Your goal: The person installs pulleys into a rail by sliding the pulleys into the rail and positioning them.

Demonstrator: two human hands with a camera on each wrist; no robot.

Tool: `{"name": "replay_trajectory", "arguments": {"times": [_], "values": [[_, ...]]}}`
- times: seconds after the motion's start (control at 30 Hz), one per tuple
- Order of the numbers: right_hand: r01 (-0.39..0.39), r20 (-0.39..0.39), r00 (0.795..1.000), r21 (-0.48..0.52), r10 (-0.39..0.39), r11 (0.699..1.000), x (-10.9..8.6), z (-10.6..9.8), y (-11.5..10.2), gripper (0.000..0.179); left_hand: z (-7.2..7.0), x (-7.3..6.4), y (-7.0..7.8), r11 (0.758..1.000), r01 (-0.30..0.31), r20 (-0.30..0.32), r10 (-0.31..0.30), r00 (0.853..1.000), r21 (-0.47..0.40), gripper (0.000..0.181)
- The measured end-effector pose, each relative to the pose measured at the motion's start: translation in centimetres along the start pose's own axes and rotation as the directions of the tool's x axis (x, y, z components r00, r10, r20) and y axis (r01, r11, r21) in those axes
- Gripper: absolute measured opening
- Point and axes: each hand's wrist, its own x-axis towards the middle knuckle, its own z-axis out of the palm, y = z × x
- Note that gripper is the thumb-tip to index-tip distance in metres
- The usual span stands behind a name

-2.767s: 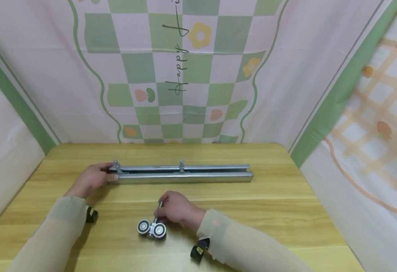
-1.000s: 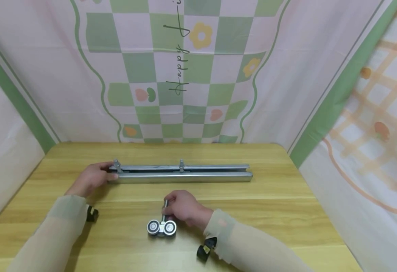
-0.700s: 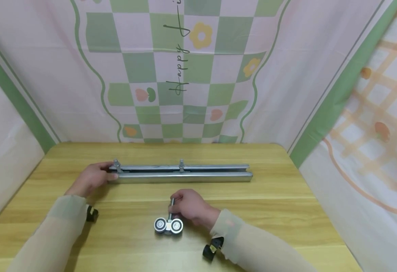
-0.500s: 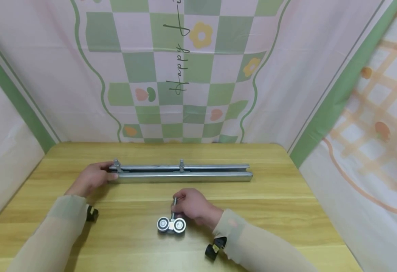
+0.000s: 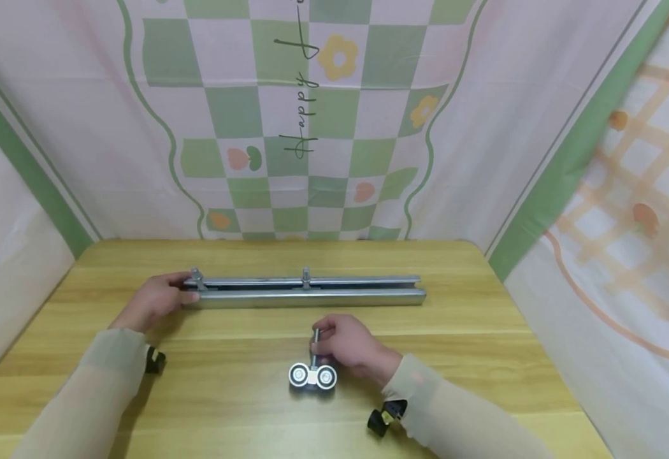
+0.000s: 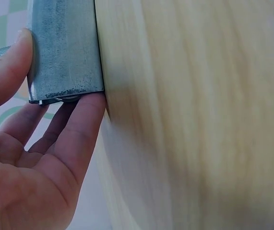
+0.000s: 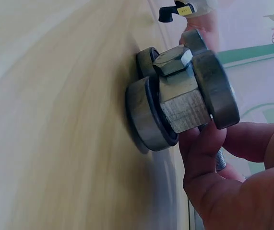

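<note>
A long silver metal track point(image 5: 311, 299) lies across the table with its slot facing up. My left hand point(image 5: 159, 296) grips its left end; in the left wrist view the thumb is on one edge and fingertips are at the cut end of the track point(image 6: 65, 48). Two bolts stick up from the slot, one bolt point(image 5: 197, 279) by my left hand and another bolt point(image 5: 306, 279) near the middle. Nearer to me, my right hand point(image 5: 348, 344) pinches the threaded stem of a roller trolley point(image 5: 313, 376). Its wheels and hex bolt head point(image 7: 172, 60) face the right wrist camera.
The wooden table point(image 5: 225, 414) ends at the back against a checked fabric curtain point(image 5: 288, 115). Fabric also hangs along both sides. A black wrist camera point(image 5: 386, 417) is strapped at the right sleeve, and another black camera point(image 5: 155, 361) at the left.
My right hand has slid the roller trolley to the right and slightly away from me, and its stem now points more directly toward the track. My left hand and the track stay put.
</note>
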Motion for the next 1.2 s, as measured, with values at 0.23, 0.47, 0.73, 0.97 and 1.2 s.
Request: {"name": "replay_trajectory", "arguments": {"times": [0.23, 0.47, 0.73, 0.97, 1.2], "values": [[-0.038, -0.022, 0.999, -0.033, 0.037, 0.999, -0.9, -2.0, -0.2, 0.048, -0.1, 0.0, 0.0, 1.000, 0.001, 0.003, -0.001, 1.000, -0.006, 0.082], [-0.035, -0.037, 0.999, -0.065, 0.033, 0.997, -1.8, -3.5, -0.3, 0.048, 0.0, 0.2, -0.3, 1.000, 0.001, 0.003, -0.001, 1.000, -0.012, 0.084], [-0.017, -0.083, 0.996, -0.043, 0.013, 0.999, -2.8, -5.3, -0.2, 0.047, 0.1, 0.3, -0.4, 1.000, 0.005, 0.003, -0.005, 1.000, -0.004, 0.084], [0.002, -0.121, 0.993, -0.055, -0.008, 0.998, -3.7, -7.0, 0.3, 0.046, 0.0, 0.0, -0.3, 1.000, 0.000, 0.010, 0.000, 1.000, 0.005, 0.084], [0.015, -0.169, 0.985, -0.101, -0.032, 0.995, -4.5, -8.3, 0.2, 0.044, -0.1, 0.1, -0.3, 1.000, -0.003, 0.011, 0.003, 1.000, -0.001, 0.083]]}}
